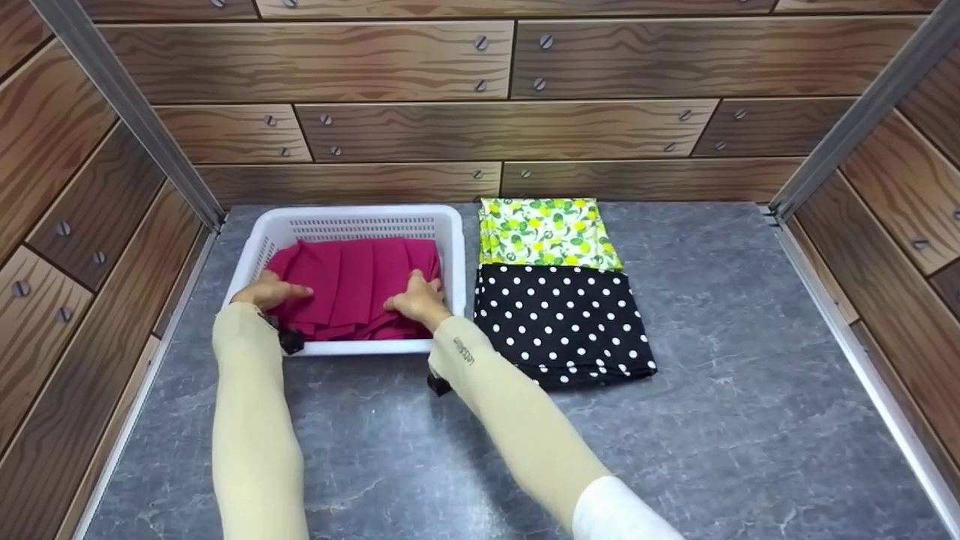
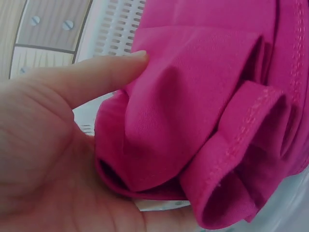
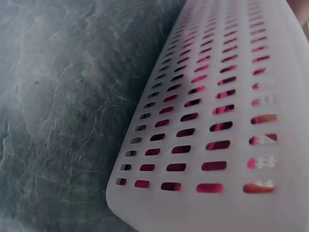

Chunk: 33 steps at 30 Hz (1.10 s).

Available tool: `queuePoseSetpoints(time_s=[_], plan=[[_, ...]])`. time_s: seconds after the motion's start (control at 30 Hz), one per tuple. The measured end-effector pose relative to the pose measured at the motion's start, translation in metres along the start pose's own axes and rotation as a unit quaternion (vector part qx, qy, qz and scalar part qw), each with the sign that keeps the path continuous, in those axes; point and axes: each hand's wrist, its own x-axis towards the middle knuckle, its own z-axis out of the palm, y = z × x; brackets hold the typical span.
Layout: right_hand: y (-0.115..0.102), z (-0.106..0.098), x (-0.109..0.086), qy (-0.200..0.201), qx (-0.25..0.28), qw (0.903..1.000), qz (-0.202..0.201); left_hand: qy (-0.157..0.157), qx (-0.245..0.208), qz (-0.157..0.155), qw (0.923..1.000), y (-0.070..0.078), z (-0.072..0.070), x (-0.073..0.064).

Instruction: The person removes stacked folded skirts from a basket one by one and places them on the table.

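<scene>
A folded magenta cloth (image 1: pixel 352 277) with pleat-like folds lies inside a white plastic basket (image 1: pixel 360 347). My left hand (image 1: pixel 264 291) grips its left side. In the left wrist view, the left thumb (image 2: pixel 111 72) lies on top of the cloth (image 2: pixel 178 106) and the fingers go beneath its rolled layers. At the cloth's right side, my right hand (image 1: pixel 420 300) holds it with the thumb on top; its other fingers are mostly hidden. The right wrist view shows mainly the basket's slotted outer wall (image 3: pixel 193 208), with magenta cloth visible through the slots.
Right of the basket lie a folded black cloth with white polka dots (image 1: pixel 562 322) and, behind it, a folded lemon-print cloth (image 1: pixel 547 232). The grey marbled surface (image 1: pixel 750 337) is bounded by wood-patterned panels (image 1: pixel 420 60) at the back and sides.
</scene>
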Motion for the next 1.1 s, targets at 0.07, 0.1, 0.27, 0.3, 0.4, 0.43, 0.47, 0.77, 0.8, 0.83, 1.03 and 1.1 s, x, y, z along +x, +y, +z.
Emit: queuePoseSetpoints(time_s=[0.07,0.1,0.27,0.3,0.4,0.43,0.47,0.77,0.8,0.83,1.03,1.1], plan=[[0.002,-0.001,0.003,-0.006,0.027,0.9995,0.014,-0.002,-0.012,0.001,0.9999,-0.002,0.000,0.000],[0.003,-0.002,0.004,-0.011,0.040,0.9990,0.019,-0.003,-0.021,0.000,0.9998,-0.004,0.000,0.000],[0.007,-0.003,0.009,-0.044,0.072,0.9963,0.015,0.001,-0.062,0.000,0.9981,-0.007,0.004,0.003],[0.007,-0.003,0.009,-0.048,0.075,0.9960,0.009,0.010,-0.065,0.003,0.9978,-0.007,0.006,0.005],[0.007,-0.002,0.009,-0.057,0.088,0.9945,-0.002,0.035,-0.070,0.007,0.9969,-0.004,0.011,0.009],[0.007,-0.002,0.009,-0.056,0.095,0.9939,-0.003,0.044,-0.069,0.008,0.9967,-0.004,0.012,0.010],[0.007,-0.002,0.009,-0.051,0.101,0.9936,-0.003,0.047,-0.063,0.006,0.9969,-0.003,0.013,0.011],[0.008,-0.004,0.013,-0.031,0.168,0.9850,0.027,0.051,-0.164,0.050,0.9839,-0.008,0.019,0.024],[0.008,-0.004,0.013,-0.034,0.165,0.9854,0.028,0.049,-0.173,0.056,0.9821,-0.009,0.020,0.025],[0.008,-0.004,0.013,-0.037,0.165,0.9852,0.028,0.046,-0.176,0.061,0.9815,-0.009,0.020,0.027],[0.008,0.000,0.012,-0.080,0.167,0.9826,0.021,0.030,-0.177,0.069,0.9814,-0.017,0.023,0.038],[0.008,0.001,0.012,-0.081,0.159,0.9839,0.008,0.032,-0.178,0.066,0.9813,-0.018,0.024,0.040]])
